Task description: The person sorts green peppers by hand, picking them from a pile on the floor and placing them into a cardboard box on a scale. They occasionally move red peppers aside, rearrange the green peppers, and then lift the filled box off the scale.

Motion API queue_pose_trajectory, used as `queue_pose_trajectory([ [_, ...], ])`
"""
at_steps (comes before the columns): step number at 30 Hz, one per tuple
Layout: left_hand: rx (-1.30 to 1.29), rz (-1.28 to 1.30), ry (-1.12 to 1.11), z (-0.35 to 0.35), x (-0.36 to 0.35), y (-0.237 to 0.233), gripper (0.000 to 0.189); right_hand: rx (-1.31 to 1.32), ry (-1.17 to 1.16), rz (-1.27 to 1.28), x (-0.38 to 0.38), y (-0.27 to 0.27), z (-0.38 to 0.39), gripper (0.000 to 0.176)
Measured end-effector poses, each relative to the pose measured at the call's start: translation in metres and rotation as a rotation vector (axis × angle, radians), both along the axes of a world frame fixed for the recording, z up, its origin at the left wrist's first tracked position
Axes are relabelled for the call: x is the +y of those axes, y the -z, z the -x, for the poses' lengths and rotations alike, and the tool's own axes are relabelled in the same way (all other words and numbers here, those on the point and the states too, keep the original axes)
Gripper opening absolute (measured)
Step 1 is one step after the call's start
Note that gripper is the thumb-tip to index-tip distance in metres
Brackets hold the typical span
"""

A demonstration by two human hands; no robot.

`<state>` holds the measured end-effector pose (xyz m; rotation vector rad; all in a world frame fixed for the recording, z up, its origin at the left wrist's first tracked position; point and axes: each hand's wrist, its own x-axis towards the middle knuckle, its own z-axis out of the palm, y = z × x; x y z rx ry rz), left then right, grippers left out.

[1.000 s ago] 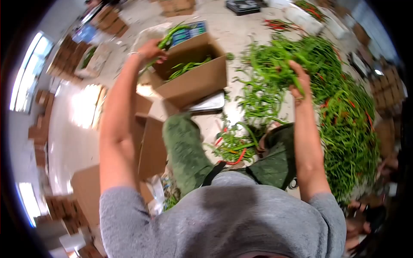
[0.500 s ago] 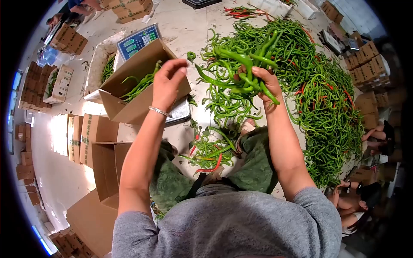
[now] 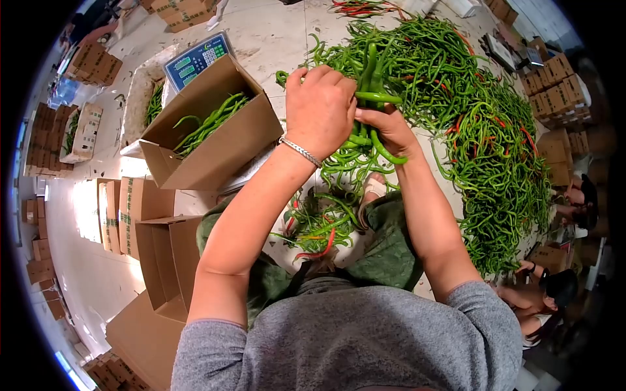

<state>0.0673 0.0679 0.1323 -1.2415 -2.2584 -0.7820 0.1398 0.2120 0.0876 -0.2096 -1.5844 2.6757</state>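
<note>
My right hand (image 3: 390, 130) is closed around a bunch of long green chili peppers (image 3: 373, 78), their ends sticking out above and below the fingers. Against the left side of that bunch is my left hand (image 3: 319, 104), back upward, its fingers curled over the peppers and partly hidden. Just left of it, an open cardboard box (image 3: 225, 146) with green chilies (image 3: 212, 124) inside sits tilted on a digital scale (image 3: 195, 60). Beyond my hands lies a large heap of green chilies (image 3: 499, 176) with some red ones mixed in.
A small pile of green and red chilies (image 3: 319, 228) lies on the floor between my feet. Open empty cardboard boxes (image 3: 166, 260) stand at the left. A foam box (image 3: 140, 98) is behind the scale. Other people (image 3: 541, 300) sit at the right edge.
My left hand has moved right, from beside the box to the bunch, and its fingers have closed there. My right hand has shifted slightly left with the peppers.
</note>
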Motion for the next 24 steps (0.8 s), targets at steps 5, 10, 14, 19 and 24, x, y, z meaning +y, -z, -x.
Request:
queue_pose_trajectory([
  [5, 0.095, 0.033, -0.025, 0.008, -0.003, 0.012, 0.01, 0.001, 0.009, -0.02, -0.001, 0.014, 0.01, 0.032],
  [10, -0.536, -0.538, 0.093, 0.028, -0.029, 0.014, 0.008, -0.047, 0.046, -0.013, 0.003, 0.019, 0.014, 0.033],
  [14, -1.212, -0.928, 0.505, 0.021, -0.051, -0.012, 0.012, -0.005, 0.129, -0.061, 0.009, 0.035, 0.022, 0.028],
  [19, -1.351, 0.233, 1.028, -0.011, -0.065, -0.028, 0.026, 0.012, 0.191, -0.132, 0.009, 0.039, 0.026, 0.027],
  [24, -1.257, 0.11, 0.779, -0.018, -0.089, -0.011, 0.023, 0.125, 0.163, 0.077, 0.017, 0.027, 0.022, 0.022],
])
